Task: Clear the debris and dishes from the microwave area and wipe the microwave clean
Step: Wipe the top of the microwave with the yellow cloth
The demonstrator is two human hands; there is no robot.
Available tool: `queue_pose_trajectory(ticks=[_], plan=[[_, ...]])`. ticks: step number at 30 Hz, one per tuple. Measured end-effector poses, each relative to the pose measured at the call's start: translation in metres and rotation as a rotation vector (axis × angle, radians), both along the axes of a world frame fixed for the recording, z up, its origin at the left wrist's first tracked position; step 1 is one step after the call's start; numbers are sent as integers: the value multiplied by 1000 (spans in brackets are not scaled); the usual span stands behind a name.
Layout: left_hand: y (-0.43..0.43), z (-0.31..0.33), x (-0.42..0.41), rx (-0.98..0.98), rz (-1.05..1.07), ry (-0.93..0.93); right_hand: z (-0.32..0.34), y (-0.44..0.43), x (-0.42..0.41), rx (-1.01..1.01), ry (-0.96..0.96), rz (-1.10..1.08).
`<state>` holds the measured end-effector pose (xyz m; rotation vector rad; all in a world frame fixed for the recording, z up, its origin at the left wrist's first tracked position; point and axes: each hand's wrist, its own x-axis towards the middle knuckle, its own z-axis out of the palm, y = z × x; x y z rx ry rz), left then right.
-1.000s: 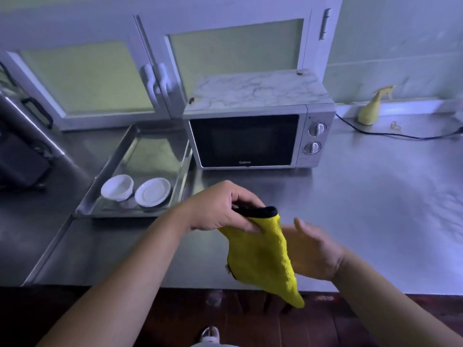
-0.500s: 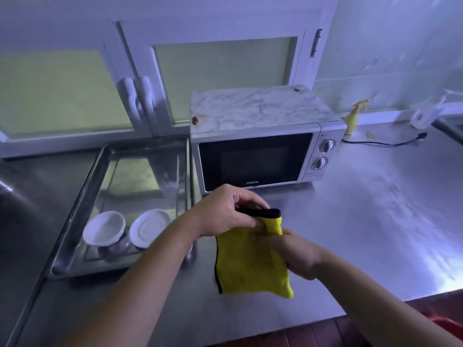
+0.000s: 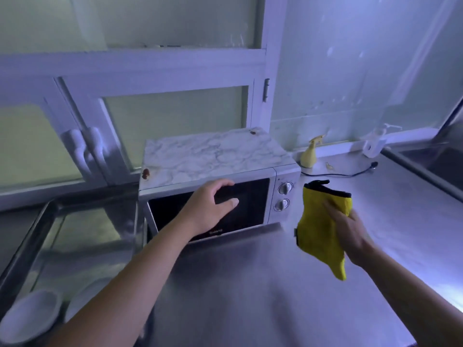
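Observation:
A silver microwave (image 3: pixel 253 169) with a marbled top and dark door stands on the steel counter. Small brown bits of debris (image 3: pixel 145 173) lie on its top, one at the front left corner and one at the back right. My left hand (image 3: pixel 210 209) is spread in front of the door's upper edge, fingers apart, holding nothing. My right hand (image 3: pixel 347 227) grips a yellow cloth (image 3: pixel 318 229) with black trim, hanging in the air to the right of the microwave's dials. Two white dishes (image 3: pixel 30 315) sit in a metal tray at the lower left.
The metal tray (image 3: pixel 32 236) lies left of the microwave. A yellow spray bottle (image 3: pixel 310 154), a black cable (image 3: pixel 350 174) and a white pump bottle (image 3: pixel 375 144) are behind on the right. A sink edge (image 3: pixel 426 169) runs at far right. Cabinet doors stand behind.
My left hand let go of the cloth and moved up to the microwave door. My right hand carried the cloth to the right. The view rose and moved closer.

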<state>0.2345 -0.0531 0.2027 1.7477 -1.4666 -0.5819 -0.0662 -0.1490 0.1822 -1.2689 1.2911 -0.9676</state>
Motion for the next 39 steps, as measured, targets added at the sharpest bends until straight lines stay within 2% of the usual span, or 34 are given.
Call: queue_pose_trajectory(ticks=[4, 7, 10, 12, 14, 15, 17, 19, 22, 24, 26, 28, 29, 31, 34, 39], plan=[[-64, -6, 9, 34, 169, -173, 28, -72, -24, -96, -56, -42], [-113, -5, 29, 94, 358, -301, 39, -125, -14, -57, -157, 75], [-148, -9, 50, 224, 522, -465, 42, -195, 6, 153, -469, 67], [-158, -21, 56, 341, 575, -532, 42, -244, 21, 313, -665, -26], [-158, -37, 57, 422, 598, -594, 39, -290, 41, 437, -750, -75], [-157, -44, 57, 437, 608, -613, 36, -309, 56, 450, -734, -96], [-158, -51, 60, 439, 619, -626, 32, -336, 90, 385, -596, -89], [-159, -52, 63, 438, 633, -644, 32, -350, 125, 224, -356, 4], [-160, -54, 61, 417, 666, -709, 32, -368, 181, -32, -50, 251], [-160, -54, 60, 434, 680, -714, 26, -379, 218, -118, 172, 469], [-161, -54, 60, 444, 695, -697, 11, -390, 251, -253, 532, 696], [-161, -55, 60, 431, 702, -699, -1, -397, 274, -490, 871, 820], [-161, -55, 59, 422, 705, -702, -5, -398, 279, -563, 970, 868], [-161, -55, 58, 406, 708, -699, -7, -402, 283, -645, 1099, 922], [-160, -54, 58, 401, 706, -692, -7, -401, 284, -651, 1190, 945], [-159, -56, 61, 403, 701, -686, -3, -385, 273, -595, 1107, 899]])
